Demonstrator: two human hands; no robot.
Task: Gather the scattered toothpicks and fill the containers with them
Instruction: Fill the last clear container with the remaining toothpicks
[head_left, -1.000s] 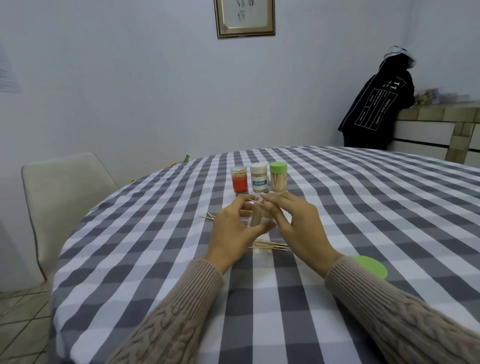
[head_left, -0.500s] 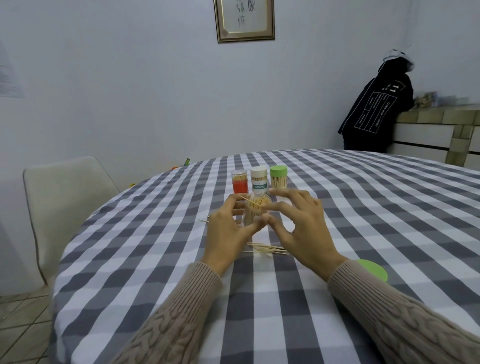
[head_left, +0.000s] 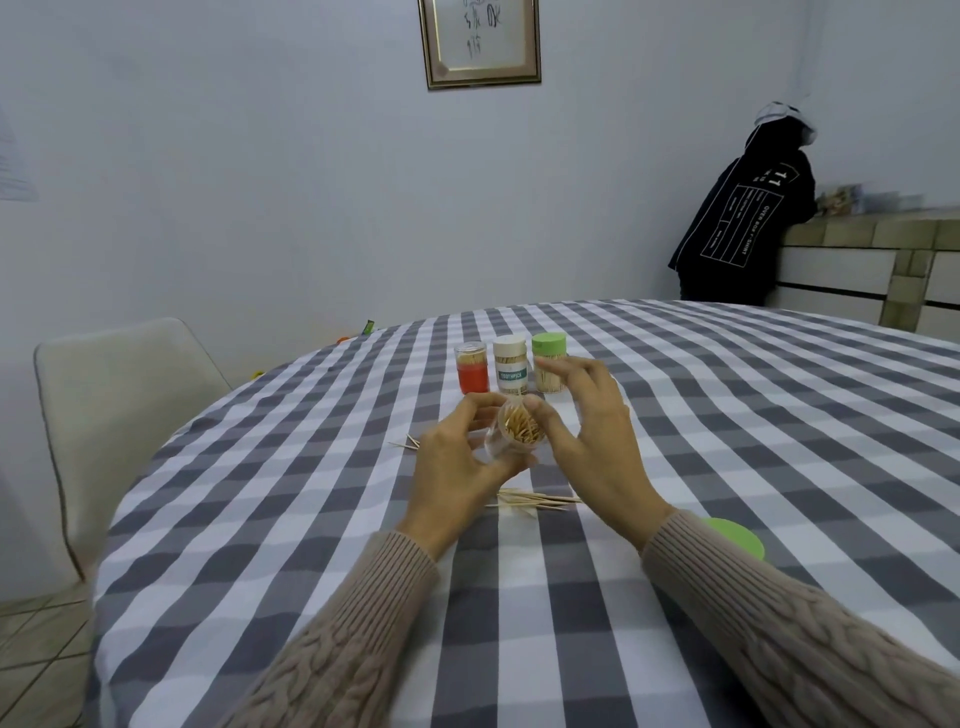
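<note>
Toothpicks (head_left: 537, 500) lie loose mid-desk (head_left: 727, 415), toward the near edge. Above them the clear container (head_left: 511, 434) is gripped, tilted, by the left hand (head_left: 462, 467); the right hand (head_left: 592, 436) hovers open-fingered. Tilt should be kept while sticks are fed parallel.

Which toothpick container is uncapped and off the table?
The clear container, held tilted in the left hand, its open mouth showing toothpicks. The red-based, white-capped and green-capped ones stand on the table behind it.
</note>
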